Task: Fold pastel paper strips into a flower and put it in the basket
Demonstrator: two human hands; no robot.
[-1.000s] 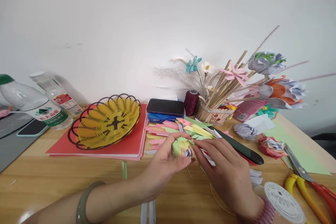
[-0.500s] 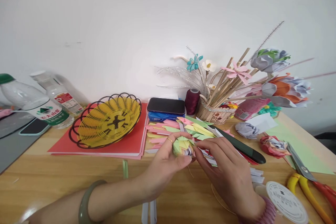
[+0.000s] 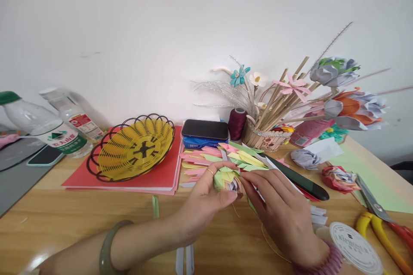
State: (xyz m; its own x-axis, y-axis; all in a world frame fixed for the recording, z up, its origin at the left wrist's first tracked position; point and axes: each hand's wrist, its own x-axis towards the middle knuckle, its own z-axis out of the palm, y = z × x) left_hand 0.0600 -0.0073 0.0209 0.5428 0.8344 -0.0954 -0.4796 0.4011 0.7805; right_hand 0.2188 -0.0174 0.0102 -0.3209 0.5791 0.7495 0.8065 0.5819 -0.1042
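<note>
A small folded-paper flower (image 3: 225,178) in green, yellow and white sits in my left hand (image 3: 206,193), thumb in front and fingers curled behind. My right hand (image 3: 280,210) pinches at the flower's right edge; its fingertips press together there, and what lies between them is too small to make out. A thin thread (image 3: 271,242) hangs below and curves over the table toward the right wrist. Just behind the hands lies a pile of folded paper strips (image 3: 245,158) in pink, yellow, green and white, partly covered by my hands.
At left, a yellow woven basket (image 3: 135,150) rests on red paper (image 3: 77,176), near a water bottle (image 3: 61,137). A phone (image 3: 204,129) lies on a blue pack beside a maroon thread spool (image 3: 237,123). Rightward are a stick-filled holder (image 3: 266,137), scissors (image 3: 374,202) and a round-lidded container (image 3: 355,247).
The view has shifted slightly, so things sit a little further right. Both hands keep nearly the same hold at the paper flower.
</note>
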